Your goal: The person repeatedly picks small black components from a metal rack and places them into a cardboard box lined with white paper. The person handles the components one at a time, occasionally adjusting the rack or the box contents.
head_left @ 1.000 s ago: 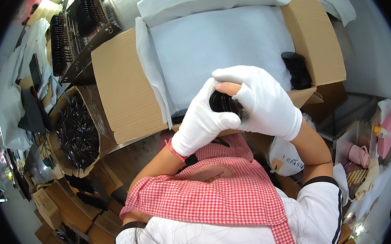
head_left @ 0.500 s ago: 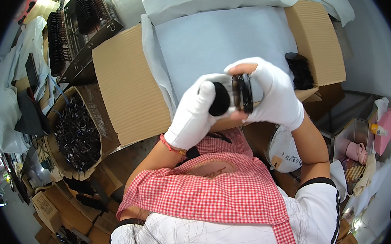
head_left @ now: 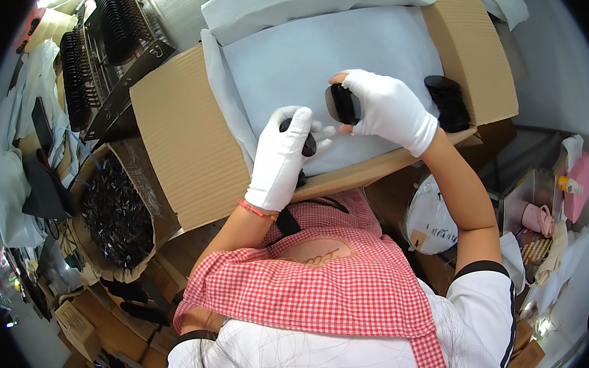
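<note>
My left hand [head_left: 279, 156], in a white glove, is closed around a small black rounded piece [head_left: 309, 145], mostly hidden by the fingers. To its right and a little farther off, my right hand [head_left: 388, 110] wears a white glove with the thumb and a fingertip bare. It grips a short stack of dark, glossy, lens-like pieces [head_left: 344, 105] at their edges. Both hands are above a cardboard box [head_left: 188, 134] lined with white sheet [head_left: 284, 52]. Another stack of dark lens-like pieces [head_left: 446, 104] rests at the box's right side.
Racks of black pieces in rows [head_left: 115, 21] stand at the far left. Below them is a carton heaped with dark bits [head_left: 116, 211]. A round white lid-like thing [head_left: 432, 219] sits beneath my right forearm. A pink cup [head_left: 536, 231] stands at the right.
My hands have drawn apart. The right hand has moved left and away from me with its stack; the left has shifted slightly left, and its black piece now shows less.
</note>
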### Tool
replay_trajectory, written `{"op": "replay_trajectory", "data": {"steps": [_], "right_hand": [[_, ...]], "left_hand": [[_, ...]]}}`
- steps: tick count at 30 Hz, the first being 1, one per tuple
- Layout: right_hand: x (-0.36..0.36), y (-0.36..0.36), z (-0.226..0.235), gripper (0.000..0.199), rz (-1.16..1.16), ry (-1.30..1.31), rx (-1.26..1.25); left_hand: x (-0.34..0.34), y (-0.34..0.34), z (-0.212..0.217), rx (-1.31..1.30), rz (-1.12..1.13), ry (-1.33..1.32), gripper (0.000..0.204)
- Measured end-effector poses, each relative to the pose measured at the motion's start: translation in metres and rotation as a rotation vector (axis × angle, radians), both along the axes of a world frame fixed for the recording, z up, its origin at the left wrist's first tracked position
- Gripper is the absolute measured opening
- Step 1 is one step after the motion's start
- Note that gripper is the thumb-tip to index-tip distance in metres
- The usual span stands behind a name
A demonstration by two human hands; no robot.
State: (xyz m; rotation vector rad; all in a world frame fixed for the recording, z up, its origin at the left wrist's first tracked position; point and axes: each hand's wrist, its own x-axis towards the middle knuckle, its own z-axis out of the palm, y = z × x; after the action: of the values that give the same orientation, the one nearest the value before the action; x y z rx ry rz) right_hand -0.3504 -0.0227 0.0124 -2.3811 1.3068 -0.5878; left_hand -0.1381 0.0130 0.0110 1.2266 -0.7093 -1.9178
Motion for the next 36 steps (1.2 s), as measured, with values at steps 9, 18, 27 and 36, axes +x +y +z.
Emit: {"op": "replay_trajectory", "data": {"steps": [9,18,27,36], "right_hand": [[-0.005,-0.011,-0.020,0.064,-0.020,0.062,0.092],[0.008,0.031,0.046,0.069,0.143,-0.069,-0.055],[-0.002,0.011,-0.012,0.066,-0.182,0.211,0.249],[0.016,0.012,0.000,0.047,-0.289,0.431,0.401]], "left_hand": [[-0.001,-0.003,-0.012,-0.020,0.106,0.004,0.035],[-0.007,0.017,0.009,-0.059,-0.237,0.419,0.081],[-0.001,0.030,0.018,0.252,-0.097,0.309,0.019],[0.002,0.017,0.005,0.129,0.087,0.065,0.020]]}}
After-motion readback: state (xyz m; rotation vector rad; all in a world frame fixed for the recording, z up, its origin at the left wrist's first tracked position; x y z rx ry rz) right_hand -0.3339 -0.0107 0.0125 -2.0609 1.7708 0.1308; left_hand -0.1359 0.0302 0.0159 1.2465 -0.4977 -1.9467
